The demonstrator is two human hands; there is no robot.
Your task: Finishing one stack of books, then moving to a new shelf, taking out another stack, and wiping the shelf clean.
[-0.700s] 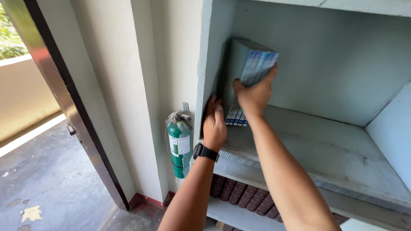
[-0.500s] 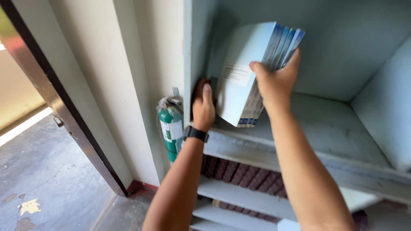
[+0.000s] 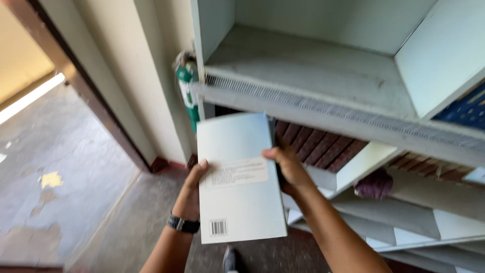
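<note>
Head view, looking down past a grey shelf unit point(image 3: 323, 108) toward the floor. Both hands hold a stack of pale blue books point(image 3: 237, 177) in front of the unit, below its dusty upper shelf. The back cover of the outermost book faces the camera, with a white label across its middle and a barcode near its lower left corner. The left hand point(image 3: 191, 194) grasps the stack's left edge, thumb lying on the cover beside the label; a dark watch point(image 3: 183, 224) sits on that wrist. The right hand point(image 3: 289, 169) grasps the right edge, fingers curled over the cover, the palm mostly hidden behind the stack.

Behind the stack, a lower shelf holds a row of dark red book spines point(image 3: 323, 146). A purple bundle point(image 3: 373, 184) rests on a shelf further right, and dark blue books point(image 3: 465, 108) show at the right edge. A green cylinder point(image 3: 189, 93) stands against the cream wall, just left of the unit. A doorway with a dark frame point(image 3: 86, 91) opens onto worn concrete floor point(image 3: 55, 167) on the left. A shoe tip point(image 3: 230, 260) shows below the stack.
</note>
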